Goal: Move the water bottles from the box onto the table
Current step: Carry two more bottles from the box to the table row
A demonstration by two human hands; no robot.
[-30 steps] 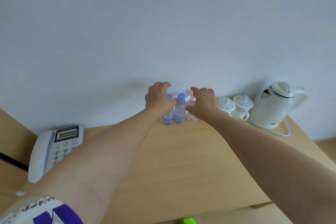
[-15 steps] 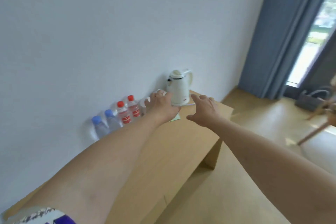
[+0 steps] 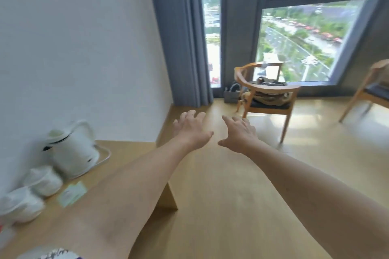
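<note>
A: Starting far left. Two white lidded cups (image 3: pixel 31 193), blurred, stand on the table (image 3: pixel 126 153) against the wall, to the left of the kettle (image 3: pixel 71 149).

B: And the kettle itself?

A: White, upright, handle arched toward the wall, on its base near the table's far end. A pale green card (image 3: pixel 72 193) lies flat in front of it, between the kettle and the person's left forearm.

B: Water bottles? The box?

A: Neither in sight from here. I cannot tell where the bottles are; a sliver of red at the bottom-left edge is too blurred to name.

B: Hands, then.

A: Left hand (image 3: pixel 192 130), well right of the kettle, is out past the table's end above the wood floor, palm down, fingers spread loosely, holding nothing. Right hand (image 3: pixel 239 134) just beside it, further right of the kettle, same pose: fingers extended and relaxed, thumb out, nothing in it. The two thumbs are near each other, not touching.

B: Behind them?

A: Grey curtain (image 3: pixel 181 33) far beyond the kettle by the window. Right of that, a wooden armchair (image 3: pixel 267 92) with something dark heaped on its seat, and a small grey bag (image 3: pixel 231 94) on the floor at its left. Another chair (image 3: pixel 370 92), partly cut off, at the far right edge.
</note>
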